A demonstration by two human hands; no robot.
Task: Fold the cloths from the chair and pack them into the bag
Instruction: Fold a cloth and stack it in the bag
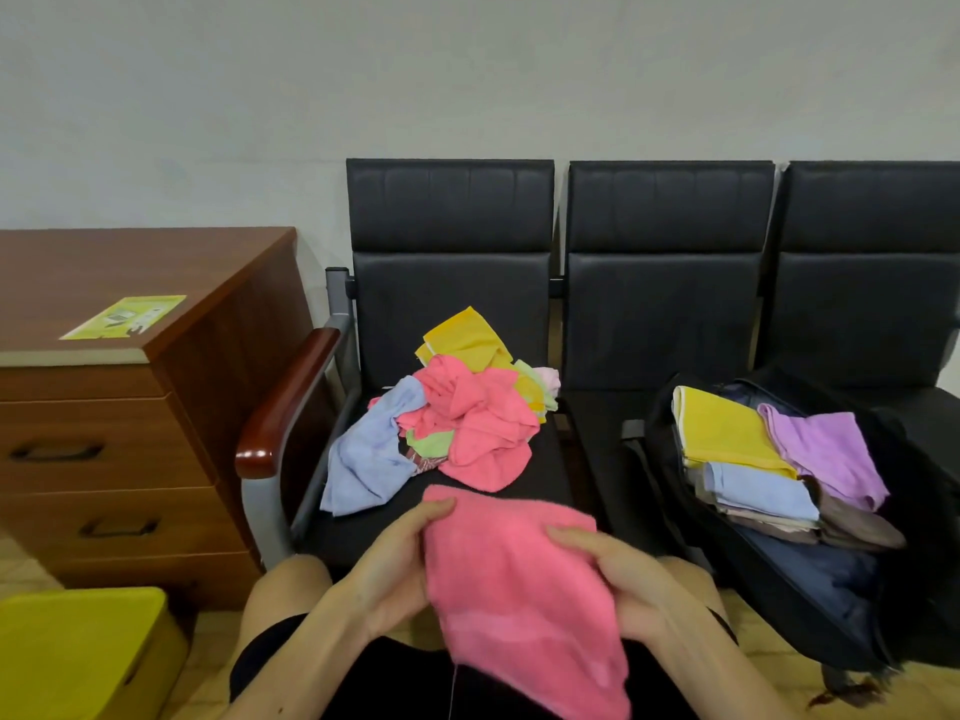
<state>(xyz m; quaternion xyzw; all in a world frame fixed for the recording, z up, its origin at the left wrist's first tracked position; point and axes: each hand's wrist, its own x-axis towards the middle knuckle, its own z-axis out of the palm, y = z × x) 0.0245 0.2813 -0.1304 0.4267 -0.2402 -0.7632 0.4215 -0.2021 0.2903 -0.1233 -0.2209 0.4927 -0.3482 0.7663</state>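
Now my left fingers point(436, 509) pinch the left edge of a pink cloth point(509, 584), thumb on top and the rest curled behind it. My right fingers point(571, 537) pinch its right edge the same way, thumb over the cloth and the others hidden beneath. The cloth stretches between both sets of fingers and hangs down past them over my lap.

Just beyond my fingers, the loose pile point(457, 407) of pink, blue, yellow and green cloths lies crumpled on the seat of the black chair point(452, 283). Its nearest pink fold is close to the top edge of the cloth I hold, though I cannot tell whether they touch.

Right of my right fingers, the dark bag point(831, 589) lies open on the next seat. Folded cloths rest in it: a yellow one point(722, 428), a purple one point(826, 449) beside that, and a blue one point(758, 491) nearer me.

Far left of my left fingers stands a wooden desk point(130, 267) with a green leaflet point(124, 317) on top. A yellow box point(78, 652) sits below it.
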